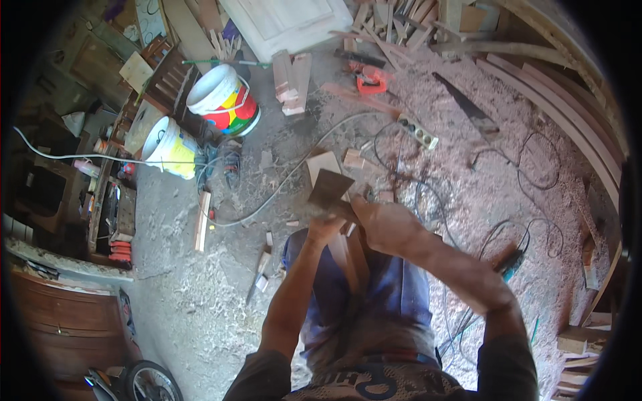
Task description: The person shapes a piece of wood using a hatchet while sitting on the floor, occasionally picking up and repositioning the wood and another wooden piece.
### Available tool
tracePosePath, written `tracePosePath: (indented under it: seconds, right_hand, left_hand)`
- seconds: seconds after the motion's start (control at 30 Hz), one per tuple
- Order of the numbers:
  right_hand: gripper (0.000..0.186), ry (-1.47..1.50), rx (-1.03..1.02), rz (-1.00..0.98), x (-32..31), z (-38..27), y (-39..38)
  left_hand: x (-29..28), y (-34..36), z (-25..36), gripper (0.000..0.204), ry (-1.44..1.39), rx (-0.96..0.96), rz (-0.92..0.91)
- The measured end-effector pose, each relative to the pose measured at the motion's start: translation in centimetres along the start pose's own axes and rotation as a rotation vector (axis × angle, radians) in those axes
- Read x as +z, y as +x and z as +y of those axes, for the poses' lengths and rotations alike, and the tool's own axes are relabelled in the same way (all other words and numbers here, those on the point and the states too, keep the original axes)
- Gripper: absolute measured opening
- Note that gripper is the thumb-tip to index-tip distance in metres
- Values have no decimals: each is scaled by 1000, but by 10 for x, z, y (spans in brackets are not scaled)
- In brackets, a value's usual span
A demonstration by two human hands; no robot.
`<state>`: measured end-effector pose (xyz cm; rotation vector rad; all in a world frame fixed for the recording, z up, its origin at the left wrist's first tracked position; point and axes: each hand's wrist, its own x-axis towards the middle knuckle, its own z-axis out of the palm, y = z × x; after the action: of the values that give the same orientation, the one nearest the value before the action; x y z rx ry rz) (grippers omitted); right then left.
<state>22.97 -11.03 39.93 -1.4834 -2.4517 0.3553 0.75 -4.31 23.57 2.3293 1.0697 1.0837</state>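
Observation:
Both my hands meet in front of my knees. My left hand (326, 228) is closed round the upper end of a wooden strip (342, 256), which runs down between my thighs. Beside it, my right hand (380, 225) is a fist, closed on a tool with a dark, flat, nearly square blade (330, 188). The blade juts out beyond both hands; its handle is hidden by my fingers, so its exact kind cannot be told. Past the blade, a pale wood offcut (322, 163) lies on the floor.
Two paint buckets, one multicoloured (231, 110) and one yellow and white (175, 148), stand at far left. A handsaw (465, 101), a power strip (418, 131) and loose cables (435, 207) lie on the shavings at right. A chisel-like tool (258, 274) lies left of my leg.

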Motion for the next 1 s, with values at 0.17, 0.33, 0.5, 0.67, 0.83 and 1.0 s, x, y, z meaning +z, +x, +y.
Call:
tracePosePath:
  seconds: [0.17, 0.33, 0.5, 0.67, 0.83, 1.0]
  right_hand:
    - [52, 111, -81, 173, -34, -8, -15]
    - [55, 248, -187, 374, -86, -35, -9]
    - [56, 158, -102, 297, -77, -28, -11]
    - [45, -37, -32, 12, 9, -4, 4]
    - [33, 16, -85, 103, -40, -20, -12]
    - [36, -4, -98, 75, -22, -24, -1]
  left_hand:
    - [1, 15, 48, 20, -268, -192, 60]
    - [-5, 41, -3, 19, 78, -17, 136]
    - [0, 37, 19, 18, 143, 18, 85]
    - [1, -4, -13, 36, -626, -296, 101]
    - [1, 9, 10, 27, 338, 67, 21]
    - [-13, -12, -21, 32, 488, 113, -82]
